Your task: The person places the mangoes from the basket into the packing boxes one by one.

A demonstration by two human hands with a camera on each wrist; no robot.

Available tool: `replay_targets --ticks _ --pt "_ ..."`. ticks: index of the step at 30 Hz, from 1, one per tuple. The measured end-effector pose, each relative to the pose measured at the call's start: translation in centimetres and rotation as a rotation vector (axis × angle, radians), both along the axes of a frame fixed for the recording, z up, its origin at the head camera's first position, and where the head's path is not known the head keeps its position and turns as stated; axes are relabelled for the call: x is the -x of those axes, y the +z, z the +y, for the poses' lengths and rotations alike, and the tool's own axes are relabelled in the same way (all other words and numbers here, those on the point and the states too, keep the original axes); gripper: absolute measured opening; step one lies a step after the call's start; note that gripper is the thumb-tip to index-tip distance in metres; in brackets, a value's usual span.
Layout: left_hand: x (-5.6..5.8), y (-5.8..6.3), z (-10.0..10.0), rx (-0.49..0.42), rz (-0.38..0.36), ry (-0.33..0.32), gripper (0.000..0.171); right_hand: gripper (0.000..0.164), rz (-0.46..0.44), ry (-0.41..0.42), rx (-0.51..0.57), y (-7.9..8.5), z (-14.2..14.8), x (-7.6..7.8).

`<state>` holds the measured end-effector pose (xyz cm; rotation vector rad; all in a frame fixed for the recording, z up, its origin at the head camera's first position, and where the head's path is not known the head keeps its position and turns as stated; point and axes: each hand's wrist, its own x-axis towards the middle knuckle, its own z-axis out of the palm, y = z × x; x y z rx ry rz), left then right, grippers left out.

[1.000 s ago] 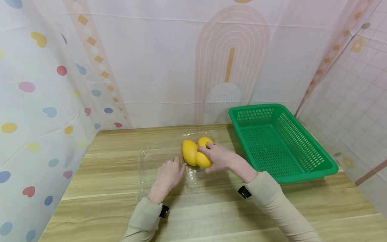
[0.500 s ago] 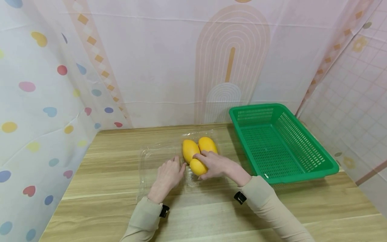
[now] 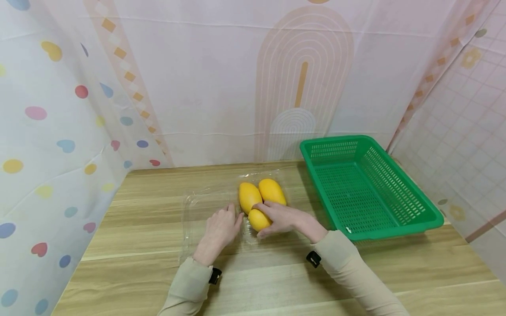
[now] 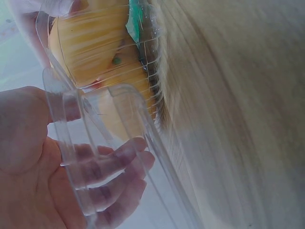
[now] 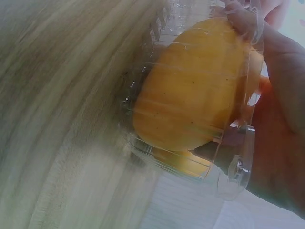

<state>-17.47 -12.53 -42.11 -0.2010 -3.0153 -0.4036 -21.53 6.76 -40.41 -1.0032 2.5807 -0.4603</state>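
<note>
A clear plastic clamshell container point(image 3: 250, 238) lies open on the table, its lid point(image 3: 192, 219) folded out to the left. Two yellow mangoes point(image 3: 250, 196) point(image 3: 272, 191) sit side by side at the back of its base. A third mango point(image 3: 259, 220) is at the front, gripped by my right hand point(image 3: 280, 216) with fingers over its top and thumb on the near side. My left hand point(image 3: 221, 226) rests at the lid beside the hinge. In the left wrist view its loosely bent fingers point(image 4: 126, 162) show through the plastic. The right wrist view shows a mango point(image 5: 190, 90) through the container wall.
A green slotted basket point(image 3: 328, 193) stands to the right, close beyond the right forearm. The wood-grain table point(image 3: 142, 210) meets a patterned cloth backdrop point(image 3: 209, 87) at the back, with more cloth at both sides.
My right hand has brought the third mango down and toward me, to the front of the container base, uncovering the back right mango. The left hand has stayed in place.
</note>
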Motion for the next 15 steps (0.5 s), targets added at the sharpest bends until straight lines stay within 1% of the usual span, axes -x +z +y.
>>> replay_targets --ticks 6,10,13,15 --pt "0.01 -0.06 -0.06 -0.008 0.014 -0.006 0.031 0.075 -0.014 -0.012 -0.036 -0.05 -0.06 -0.17" --pt "-0.01 -0.1 -0.08 -0.013 0.015 -0.006 0.031 0.074 -0.014 -0.009 -0.041 0.06 -0.07 -0.29" --pt "-0.03 -0.11 -0.06 -0.013 0.014 -0.002 0.031 0.068 -0.003 -0.019 -0.005 0.14 -0.03 -0.24" --pt "-0.03 -0.1 -0.04 -0.012 0.011 0.002 0.031 0.06 0.029 -0.045 0.051 0.13 0.0 -0.12"
